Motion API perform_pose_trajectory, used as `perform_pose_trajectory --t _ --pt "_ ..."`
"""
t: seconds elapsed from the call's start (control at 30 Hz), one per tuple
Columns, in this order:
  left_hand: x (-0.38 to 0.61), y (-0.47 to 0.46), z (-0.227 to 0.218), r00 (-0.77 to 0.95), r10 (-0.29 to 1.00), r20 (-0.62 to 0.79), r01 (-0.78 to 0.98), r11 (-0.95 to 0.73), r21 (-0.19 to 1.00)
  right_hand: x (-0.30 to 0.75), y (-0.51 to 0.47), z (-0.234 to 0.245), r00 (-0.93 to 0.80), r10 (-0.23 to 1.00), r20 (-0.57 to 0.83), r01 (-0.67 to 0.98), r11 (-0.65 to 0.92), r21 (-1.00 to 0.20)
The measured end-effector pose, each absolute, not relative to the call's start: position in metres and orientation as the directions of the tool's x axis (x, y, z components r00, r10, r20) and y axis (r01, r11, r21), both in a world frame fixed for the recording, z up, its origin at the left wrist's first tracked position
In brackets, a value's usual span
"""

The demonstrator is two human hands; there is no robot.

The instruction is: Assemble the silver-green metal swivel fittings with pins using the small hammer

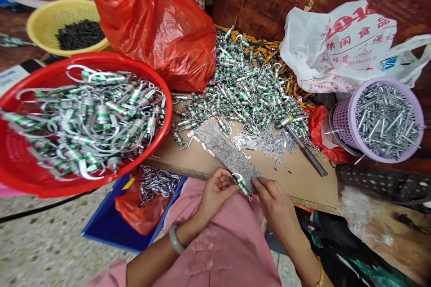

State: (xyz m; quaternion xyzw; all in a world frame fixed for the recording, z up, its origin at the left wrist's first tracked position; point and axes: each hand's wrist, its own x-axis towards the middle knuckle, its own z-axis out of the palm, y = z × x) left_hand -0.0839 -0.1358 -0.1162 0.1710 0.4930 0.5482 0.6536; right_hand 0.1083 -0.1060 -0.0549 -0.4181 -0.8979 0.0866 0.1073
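Observation:
My left hand is closed with thumb and fingertips on a small silver-and-green metal fitting with a curved hook, held over the near end of a grey metal plate. Just right of it, my right hand has its fingertips pinched together at the plate's near corner. Whatever lies between those fingertips is hidden. A large heap of like fittings lies beyond the plate. Beside the plate are small flat metal links and a hammer with a dark ribbed grip.
At left, a red basket overflows with hooked fittings. A yellow basket holds black parts. A red bag and a white bag stand behind. At right is a purple basket of metal pins; a blue tray sits below.

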Motion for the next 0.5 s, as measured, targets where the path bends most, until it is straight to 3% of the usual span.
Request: perform_pose_trajectory --t 0.23,0.37,0.5 --pt "-0.083 -0.135 -0.114 -0.092 0.884 -0.458 -0.544 0.340 0.767 0.120 -0.107 -0.065 -0.595 0.783 0.180 0.701 0.615 -0.361" --pt "-0.083 -0.135 -0.114 -0.093 0.881 -0.463 -0.543 0.345 0.766 0.117 -0.097 -0.055 -0.533 0.841 0.093 0.696 0.498 -0.517" --pt "-0.084 -0.134 -0.113 -0.079 0.883 -0.462 -0.536 0.353 0.767 0.100 -0.087 -0.047 -0.510 0.858 0.058 0.694 0.450 -0.562"
